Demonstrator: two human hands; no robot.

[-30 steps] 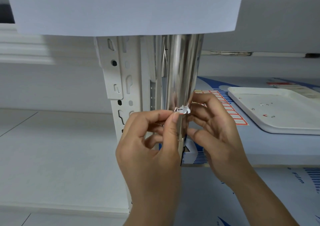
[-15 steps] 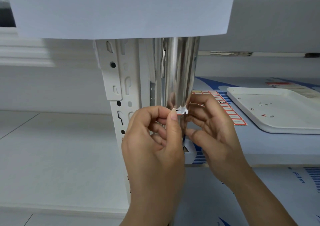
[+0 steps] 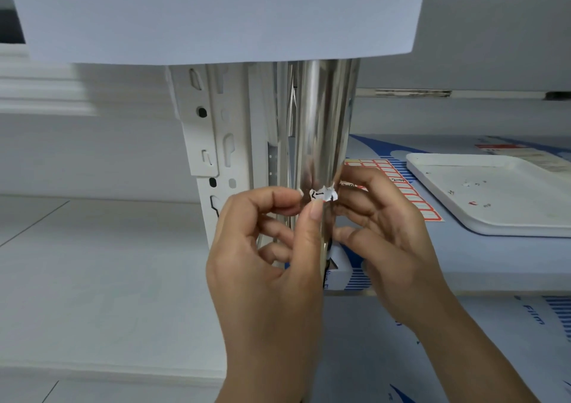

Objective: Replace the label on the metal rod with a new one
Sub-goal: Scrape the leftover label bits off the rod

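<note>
A shiny upright metal rod (image 3: 321,124) stands in the centre, its top hidden behind a white sheet. A torn, crumpled white label (image 3: 323,194) with black marks clings to the rod's front. My left hand (image 3: 265,263) has its thumb tip and curled forefinger at the label's left edge, pinching it. My right hand (image 3: 383,232) curls round the rod's right side just below and beside the label, steadying it. The rod's lower part is hidden by both hands.
A white slotted shelf post (image 3: 213,143) stands just left of the rod. A sheet of red-bordered blank labels (image 3: 401,189) lies on the blue-printed shelf board to the right. Further right sits a white tray (image 3: 494,217) holding small paper scraps.
My hands stay at the label; my left thumb has shifted slightly along its lower edge. The label looks a little more lifted and spread. The view has shifted slightly.
</note>
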